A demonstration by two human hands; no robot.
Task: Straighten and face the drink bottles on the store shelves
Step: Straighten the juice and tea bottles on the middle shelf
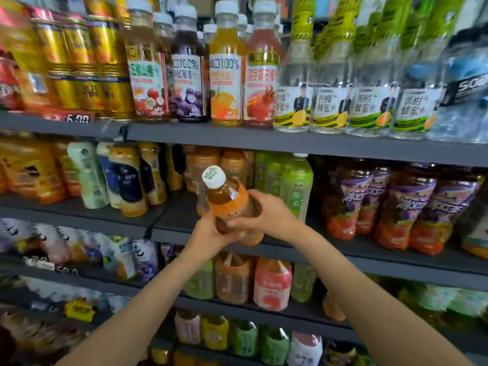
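I held an amber tea bottle (229, 204) in both hands in front of the second shelf (343, 256) from the top, tilted so that its white cap (214, 176) leaned up and to the left, toward me. My left hand (208, 237) cupped the bottle from below and from the left, its fingers curled under the lower body, while my right hand (266, 215) wrapped the right side, thumb across the front below the orange label band (229, 204). The two hands sat close together, both clamped on that one bottle, and its base hung just above the front edge of the shelf rather than standing on it. Directly behind the bottle stood more amber bottles (211, 165) of the same kind, and just to the right of them a row of green tea bottles (293, 180). Further right on that shelf were the purple-labelled red drinks (412, 204); to the left were leaning bottles in pale green, dark blue and amber (124, 178), several of them tilted out of line. On the top shelf (200, 133) above stood gold cans (87, 67), four juice bottles (203, 70) with white caps facing forward, and clear honey-water bottles (351, 101) with yellow-green labels. Below my forearms were lower shelves with more green, orange and pink bottles (272, 283), much of it blurred at the frame's edges.
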